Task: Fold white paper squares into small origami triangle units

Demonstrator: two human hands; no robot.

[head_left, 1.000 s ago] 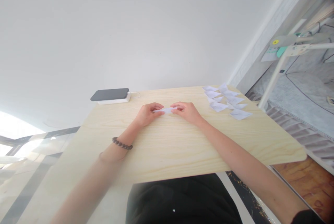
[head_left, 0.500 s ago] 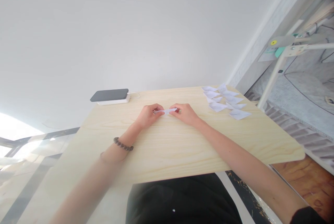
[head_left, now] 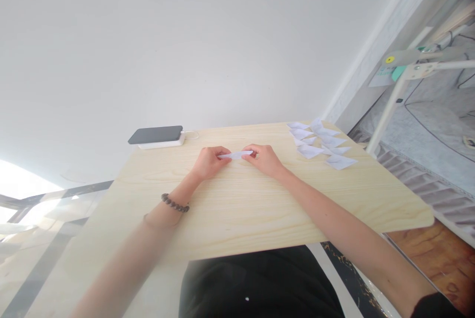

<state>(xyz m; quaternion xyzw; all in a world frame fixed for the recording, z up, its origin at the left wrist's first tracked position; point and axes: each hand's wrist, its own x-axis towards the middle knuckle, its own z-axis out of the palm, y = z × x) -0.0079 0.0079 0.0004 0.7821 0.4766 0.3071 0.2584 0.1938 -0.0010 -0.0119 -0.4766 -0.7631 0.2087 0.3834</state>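
Between my two hands is a small folded white paper boat [head_left: 236, 155], held just over the middle of the table [head_left: 245, 209]. My left hand [head_left: 211, 162] pinches its left end between thumb and fingers. At the other end, my right hand [head_left: 262, 159] grips it the same way. The fingertips cover both tips of the paper. To the right stand several folded paper boats [head_left: 308, 151] of the same white kind, grouped in two rough rows.
A dark phone [head_left: 156, 134] lies on a white block [head_left: 163, 144] at the back left, with a white cable [head_left: 191, 134] attached. Behind the table rises a pale wall [head_left: 222, 51]. A white metal frame [head_left: 386, 115] stands beyond the right edge.
The held paper boat shows a wider face between my hands than before. My fingers have shifted slightly apart along it; the boats at the right have stayed put.
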